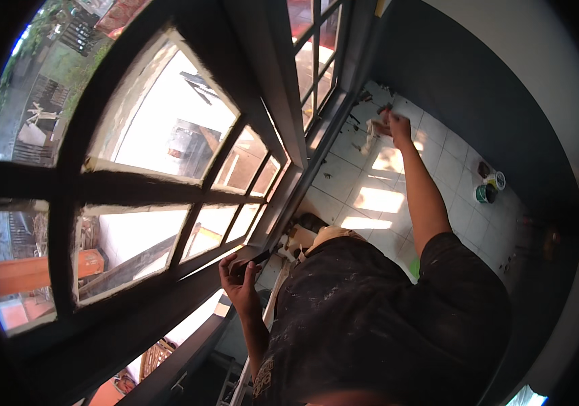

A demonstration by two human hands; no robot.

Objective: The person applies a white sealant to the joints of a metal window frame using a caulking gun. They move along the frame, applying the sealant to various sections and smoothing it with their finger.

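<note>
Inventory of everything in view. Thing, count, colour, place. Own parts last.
Near window frame: one, dark, left
Far window frame: one, dark, top centre
Wall: one, dark grey, right
Tiled floor: one, pale, centre
Debris: several bits, dark, floor beside windows
Tubs: two, one green, one white-yellow, floor near wall
Orange bar: one, orange, outside, left
Dark object: one, brownish, kind unclear, in left hand
Shirt: one, black, lower centre
Hands: two; left near window, right over floor
</note>
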